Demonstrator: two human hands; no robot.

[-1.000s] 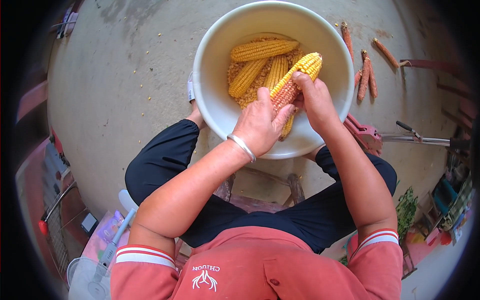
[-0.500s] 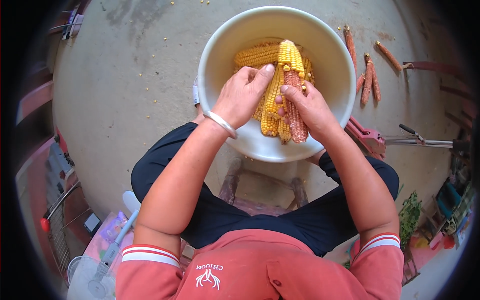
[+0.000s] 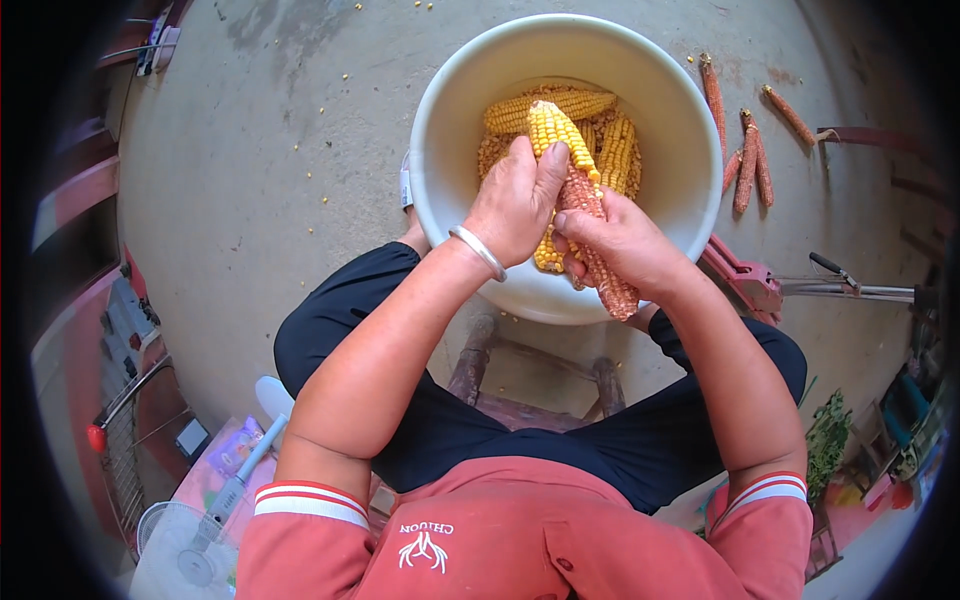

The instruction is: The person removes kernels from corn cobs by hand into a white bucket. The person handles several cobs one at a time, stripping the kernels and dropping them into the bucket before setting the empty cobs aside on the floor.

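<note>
A corn ear (image 3: 570,170), yellow at the far end and stripped to a reddish cob at the near end, is held over a large white basin (image 3: 690,150). My left hand (image 3: 515,200) grips its upper part with the thumb pressed on the kernels. My right hand (image 3: 625,245) holds the bare lower cob. Inside the basin lie more yellow corn ears (image 3: 545,105) on loose kernels.
Several bare reddish cobs (image 3: 745,160) lie on the concrete floor to the right of the basin. A red metal tool (image 3: 770,285) with a long handle lies at right. A wooden stool (image 3: 520,385) stands between my legs. A fan and clutter sit at lower left.
The ear has swung from slanting right to pointing away from me. More of its near end is bare cob. Both hands have shifted down toward the basin's near rim.
</note>
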